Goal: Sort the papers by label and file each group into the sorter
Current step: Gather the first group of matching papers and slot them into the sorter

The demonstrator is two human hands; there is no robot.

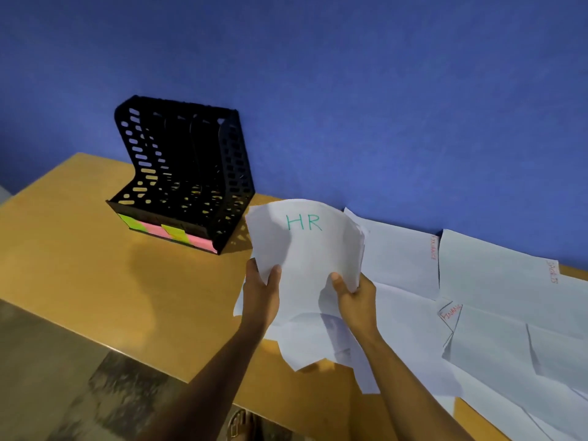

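Observation:
Both hands hold up a small stack of white sheets, the HR papers (305,246), whose front sheet reads "HR" in green. My left hand (261,294) grips the stack's lower left edge and my right hand (354,297) grips its lower right. The stack curves upright above the wooden table (95,256), just right of the black perforated sorter (187,173). The sorter has several slots, and green and pink sticky labels (168,232) line its front lip. Its slots look dark with no paper showing.
More white sheets (477,313) lie spread over the table's right side, some marked "Finance" in red (450,313). A blue wall (350,90) stands right behind the sorter. The table's near edge runs diagonally, with grey floor and a sandalled foot (238,424) below.

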